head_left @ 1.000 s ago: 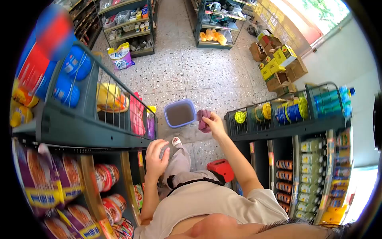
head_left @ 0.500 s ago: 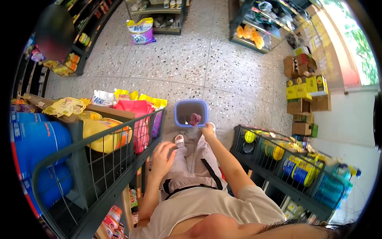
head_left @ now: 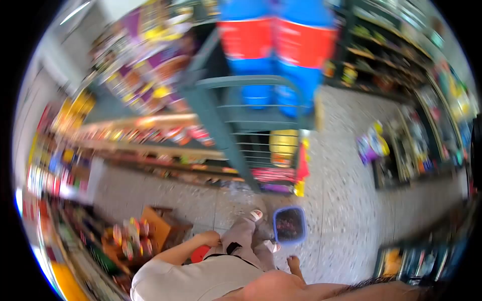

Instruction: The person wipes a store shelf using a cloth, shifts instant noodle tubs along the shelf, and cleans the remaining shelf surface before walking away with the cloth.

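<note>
My left hand (head_left: 213, 238) is down at my hip, against the grey trousers (head_left: 238, 239); blur hides its fingers. My right hand (head_left: 293, 262) hangs low on the other side, looking curled, though its fingers are too smeared to make out. Nearest to it is a blue-rimmed bucket (head_left: 275, 227) by my feet, with a gap between hand and rim. Something dark reddish, perhaps a cloth, shows blurred inside the bucket.
Ahead stands a dark wire-sided shelf rack (head_left: 221, 135) with large blue bottles (head_left: 256, 65) on top. A wooden stool (head_left: 163, 228) and small packaged goods are behind on the left. A purple-and-yellow bag (head_left: 372, 145) is on the floor beside shelves at the right.
My view and body have swung to the left. My left hand has dropped from in front of me to my hip. My right hand, at the bucket's rim before, is now apart from it.
</note>
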### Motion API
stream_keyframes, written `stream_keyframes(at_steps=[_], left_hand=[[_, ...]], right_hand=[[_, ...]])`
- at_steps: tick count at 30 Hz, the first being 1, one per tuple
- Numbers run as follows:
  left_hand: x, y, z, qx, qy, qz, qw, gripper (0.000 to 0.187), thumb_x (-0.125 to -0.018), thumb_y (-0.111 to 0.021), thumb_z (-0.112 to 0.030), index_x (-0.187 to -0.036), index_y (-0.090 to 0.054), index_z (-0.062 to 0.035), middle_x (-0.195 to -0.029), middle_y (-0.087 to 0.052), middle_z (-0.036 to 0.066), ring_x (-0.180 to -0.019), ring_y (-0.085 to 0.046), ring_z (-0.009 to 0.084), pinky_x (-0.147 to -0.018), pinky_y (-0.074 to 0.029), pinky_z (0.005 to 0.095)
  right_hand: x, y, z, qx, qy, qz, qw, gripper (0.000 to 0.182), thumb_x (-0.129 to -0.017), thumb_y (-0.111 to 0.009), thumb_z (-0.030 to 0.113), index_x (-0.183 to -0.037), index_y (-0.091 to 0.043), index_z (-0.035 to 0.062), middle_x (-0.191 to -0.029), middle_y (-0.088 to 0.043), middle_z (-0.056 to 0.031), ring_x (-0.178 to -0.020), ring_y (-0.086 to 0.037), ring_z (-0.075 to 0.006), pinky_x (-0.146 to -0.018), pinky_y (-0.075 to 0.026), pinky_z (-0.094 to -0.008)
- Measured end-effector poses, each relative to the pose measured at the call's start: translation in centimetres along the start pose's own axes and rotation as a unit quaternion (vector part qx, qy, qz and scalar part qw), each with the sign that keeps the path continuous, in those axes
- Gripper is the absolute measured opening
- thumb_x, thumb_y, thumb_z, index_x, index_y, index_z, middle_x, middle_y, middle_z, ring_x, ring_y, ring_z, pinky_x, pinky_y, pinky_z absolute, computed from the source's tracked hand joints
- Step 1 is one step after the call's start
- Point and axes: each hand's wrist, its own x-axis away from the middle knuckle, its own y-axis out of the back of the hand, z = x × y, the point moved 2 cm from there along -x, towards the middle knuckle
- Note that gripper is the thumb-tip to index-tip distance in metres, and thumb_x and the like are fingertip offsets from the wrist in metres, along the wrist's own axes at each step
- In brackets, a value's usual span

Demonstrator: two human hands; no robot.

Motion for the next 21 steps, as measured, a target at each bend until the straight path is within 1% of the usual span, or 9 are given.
stream_keyframes(at_steps=[1, 2, 5, 8, 11, 13, 14, 17, 21], left_hand=[[1.5, -2.6, -0.1, 0.043, 0.027, 0.061, 0.997, 0.042, -0.087, -0.057, -0.036, -0.103, -0.072, -0.0009, -0.094, -0.071, 0.024, -0.087, -0.070, 0.0374, -0.079, -0.054, 0.0480], [2.9, -4.1, -0.9, 0.089, 0.031, 0.022, 0.995, 0.045, -0.086, -0.057, -0.039, -0.102, -0.073, -0.0010, -0.093, -0.071, 0.024, -0.085, -0.070, 0.0367, -0.077, -0.054, 0.0476], [5.5, -4.8, -4.1, 0.191, 0.031, -0.094, 0.977, 0.053, -0.085, -0.056, -0.048, -0.100, -0.074, -0.0013, -0.090, -0.072, 0.023, -0.081, -0.070, 0.0346, -0.073, -0.054, 0.0463], [1.6, -10.2, -3.5, 0.323, 0.181, -0.075, 0.926, 0.061, -0.081, -0.059, -0.053, -0.095, -0.073, 0.0048, -0.084, -0.070, 0.024, -0.070, -0.067, 0.0331, -0.064, -0.052, 0.0460], [-1.6, -15.2, -1.5, 0.449, 0.243, -0.125, 0.850, 0.057, -0.079, -0.063, -0.052, -0.086, -0.072, 0.0036, -0.076, -0.068, 0.017, -0.061, -0.063, 0.0294, -0.057, -0.049, 0.0441], [0.0, -14.5, -1.7, 0.525, 0.290, -0.070, 0.797, 0.047, -0.079, -0.067, -0.049, -0.078, -0.070, -0.0022, -0.068, -0.065, 0.009, -0.055, -0.060, 0.0241, -0.051, -0.045, 0.0405], [2.6, -11.9, -2.9, 0.637, 0.279, -0.055, 0.717, 0.032, -0.081, -0.071, -0.040, -0.067, -0.063, -0.0120, -0.058, -0.053, -0.002, -0.049, -0.050, 0.0137, -0.045, -0.038, 0.0317], [3.1, -12.9, -1.5, 0.781, 0.199, -0.019, 0.592, 0.032, -0.085, -0.071, -0.033, -0.062, -0.056, -0.0175, -0.056, -0.046, -0.006, -0.047, -0.042, 0.0070, -0.042, -0.032, 0.0240], [4.9, -13.3, -0.7, 0.850, 0.167, -0.079, 0.493, 0.028, -0.090, -0.065, -0.028, -0.066, -0.056, -0.0172, -0.056, -0.046, -0.007, -0.043, -0.037, 0.0048, -0.037, -0.028, 0.0213]], right_hand=[[-0.7, 0.7, -3.0, 0.084, 0.051, 0.025, 0.995, 0.037, -0.079, -0.067, 0.038, -0.100, -0.074, 0.0087, -0.107, -0.072, -0.0195, -0.104, -0.067, -0.0380, -0.093, -0.052, -0.0471], [-3.0, 1.0, -5.5, 0.372, 0.203, 0.160, 0.891, 0.030, -0.084, -0.061, 0.036, -0.090, -0.076, 0.0103, -0.100, -0.073, -0.0177, -0.095, -0.070, -0.0362, -0.086, -0.054, -0.0493], [-5.4, 3.9, -11.6, 0.490, 0.317, 0.208, 0.785, 0.031, -0.086, -0.057, 0.032, -0.083, -0.075, 0.0067, -0.092, -0.074, -0.0174, -0.087, -0.071, -0.0351, -0.075, -0.056, -0.0486], [-11.3, 6.1, -7.3, 0.407, 0.166, 0.195, 0.877, 0.030, -0.087, -0.057, 0.031, -0.085, -0.075, 0.0064, -0.089, -0.073, -0.0163, -0.084, -0.070, -0.0325, -0.073, -0.055, -0.0473], [-15.7, 7.2, 0.6, 0.350, 0.155, 0.145, 0.913, 0.030, -0.087, -0.058, 0.031, -0.086, -0.074, 0.0060, -0.085, -0.072, -0.0151, -0.080, -0.069, -0.0299, -0.071, -0.054, -0.0460], [-16.2, 7.3, 6.7, 0.303, 0.176, 0.119, 0.929, 0.029, -0.088, -0.058, 0.030, -0.086, -0.074, 0.0057, -0.083, -0.072, -0.0143, -0.078, -0.068, -0.0282, -0.069, -0.054, -0.0452], [-16.4, 7.0, 9.6, 0.274, 0.192, 0.108, 0.936, 0.029, -0.088, -0.058, 0.030, -0.087, -0.074, 0.0056, -0.082, -0.071, -0.0139, -0.077, -0.068, -0.0273, -0.069, -0.054, -0.0448], [-15.6, 5.7, 16.8, 0.177, 0.261, 0.090, 0.944, 0.029, -0.088, -0.058, 0.029, -0.088, -0.074, 0.0052, -0.078, -0.070, -0.0128, -0.073, -0.067, -0.0247, -0.067, -0.053, -0.0435], [-10.2, 3.0, 27.5, 0.055, 0.228, 0.240, 0.942, 0.029, -0.091, -0.059, 0.030, -0.096, -0.073, 0.0064, -0.082, -0.071, -0.0099, -0.072, -0.065, -0.0204, -0.066, -0.053, -0.0412]])
